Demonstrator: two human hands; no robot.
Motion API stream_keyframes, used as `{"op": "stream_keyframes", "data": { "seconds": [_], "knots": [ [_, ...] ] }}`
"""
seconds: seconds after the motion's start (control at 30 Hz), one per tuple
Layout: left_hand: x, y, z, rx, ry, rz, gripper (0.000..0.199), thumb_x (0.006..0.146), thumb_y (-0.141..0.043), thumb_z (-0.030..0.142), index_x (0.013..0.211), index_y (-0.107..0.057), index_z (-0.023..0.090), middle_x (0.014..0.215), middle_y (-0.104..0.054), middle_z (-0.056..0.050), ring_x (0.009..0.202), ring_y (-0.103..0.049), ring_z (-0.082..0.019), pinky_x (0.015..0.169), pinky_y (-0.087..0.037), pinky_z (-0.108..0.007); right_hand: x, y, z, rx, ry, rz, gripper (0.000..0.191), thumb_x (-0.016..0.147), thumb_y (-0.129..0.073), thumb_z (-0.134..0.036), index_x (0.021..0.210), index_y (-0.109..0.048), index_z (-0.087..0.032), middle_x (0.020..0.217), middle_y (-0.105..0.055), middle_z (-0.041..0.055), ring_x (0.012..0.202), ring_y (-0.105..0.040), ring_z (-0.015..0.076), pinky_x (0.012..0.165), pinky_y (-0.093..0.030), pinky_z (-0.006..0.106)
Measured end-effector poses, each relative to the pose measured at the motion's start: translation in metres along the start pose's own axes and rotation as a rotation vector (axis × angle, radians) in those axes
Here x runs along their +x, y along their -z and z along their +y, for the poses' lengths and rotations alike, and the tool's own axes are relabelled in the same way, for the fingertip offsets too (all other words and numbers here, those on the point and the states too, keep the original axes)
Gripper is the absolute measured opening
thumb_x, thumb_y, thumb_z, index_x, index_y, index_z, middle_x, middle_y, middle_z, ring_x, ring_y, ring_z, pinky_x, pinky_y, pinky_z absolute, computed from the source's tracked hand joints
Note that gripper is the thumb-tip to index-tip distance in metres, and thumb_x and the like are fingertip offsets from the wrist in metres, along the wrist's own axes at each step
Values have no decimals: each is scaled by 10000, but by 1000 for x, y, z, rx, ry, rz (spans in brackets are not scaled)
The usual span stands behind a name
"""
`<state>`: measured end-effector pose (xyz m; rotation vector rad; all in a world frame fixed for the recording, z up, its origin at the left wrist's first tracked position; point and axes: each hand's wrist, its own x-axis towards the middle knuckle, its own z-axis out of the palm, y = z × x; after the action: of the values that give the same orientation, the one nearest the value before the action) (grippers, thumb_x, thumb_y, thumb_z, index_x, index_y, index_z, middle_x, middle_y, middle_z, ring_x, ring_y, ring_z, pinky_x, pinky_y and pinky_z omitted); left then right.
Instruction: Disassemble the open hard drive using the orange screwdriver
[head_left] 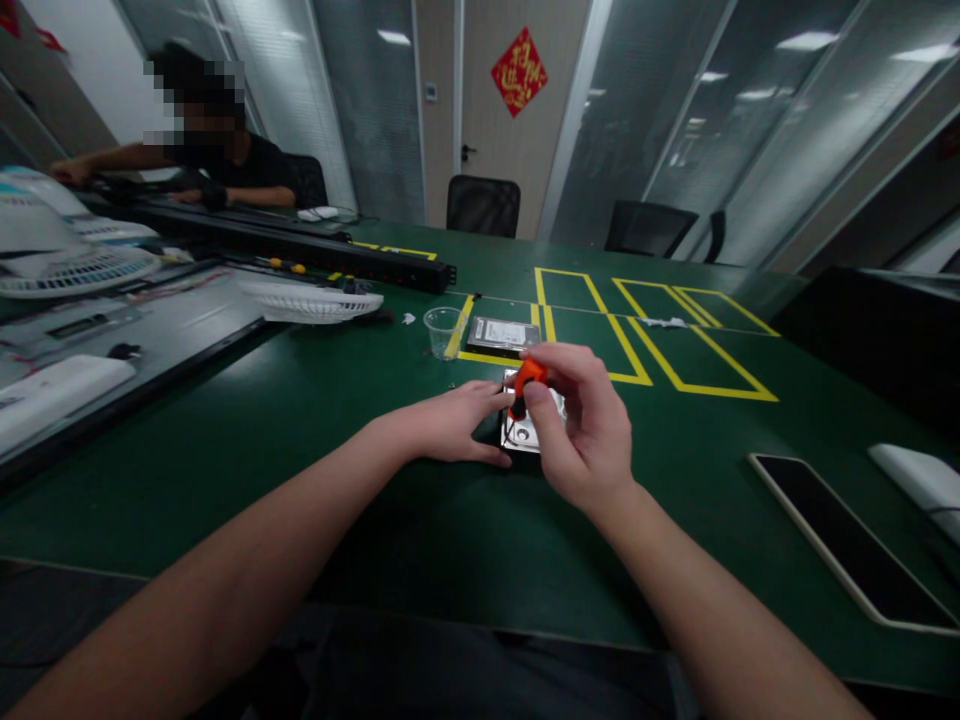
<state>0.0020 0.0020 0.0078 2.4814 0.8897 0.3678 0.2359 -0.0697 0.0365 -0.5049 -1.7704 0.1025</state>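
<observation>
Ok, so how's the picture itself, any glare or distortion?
Head view: dim lighting; white light patches glare on the glass walls, whose lines lean outward, likely lens distortion; the shiny drive reflects brightly; the seated person has a pixelated head.

A bare left forearm [255, 550] slants from the lower left to a palm-down left hand [466, 420], thumb splayed, near the centre, where a bare right forearm [705, 575] from the lower right ends in a curled right hand [592, 430].

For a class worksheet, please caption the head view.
Left hand at a hard drive's edge, right hand holding a screwdriver over it, second drive beyond.
</observation>
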Motion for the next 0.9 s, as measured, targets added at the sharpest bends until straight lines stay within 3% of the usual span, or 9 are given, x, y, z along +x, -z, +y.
{"op": "stream_keyframes", "data": {
  "seconds": [0.13,0.3,0.47,0.7,0.9],
  "knots": [
    [0,0,-3,-10,-17,-2,1052,1025,-1060,634,1920,-607,317,2004,-595,-191,1869,-554,-518,1545,-469,-689,-1,-3,0,-10,1,30,328,1262,-746,-268,1584,-749,-332,1405,-855,106,1240,-877,306,1022,-785,525],
    [0,-1,-5,-15,-33,5,981,1041,-1050,625,1867,-662,266,1925,-668,-228,1807,-610,-525,1512,-501,-711,-5,-6,2,-6,-41,36,355,1244,-805,-286,1589,-749,-346,1358,-866,88,1123,-901,288,984,-800,513],
    [-1,-1,-4,-17,-42,-1,885,1043,-1054,579,1787,-727,230,1875,-709,-227,1787,-627,-522,1494,-526,-677,-4,-3,2,-32,-12,3,478,1238,-807,-255,1702,-755,-354,1457,-904,112,1202,-913,310,1039,-804,528],
    [0,1,3,10,-13,-16,853,1019,-1068,576,1749,-764,257,1886,-704,-202,1806,-601,-520,1495,-530,-671,2,3,-3,7,1,-28,467,1310,-609,-228,1712,-805,-364,1488,-926,97,1318,-911,313,1140,-800,533],
    [1,4,9,34,20,-35,896,1013,-1061,613,1776,-734,276,1886,-701,-178,1835,-571,-517,1506,-529,-655,2,3,-1,5,-2,-26,485,1322,-556,-212,1717,-799,-355,1529,-924,94,1382,-911,308,1202,-790,533]
  ]
}}
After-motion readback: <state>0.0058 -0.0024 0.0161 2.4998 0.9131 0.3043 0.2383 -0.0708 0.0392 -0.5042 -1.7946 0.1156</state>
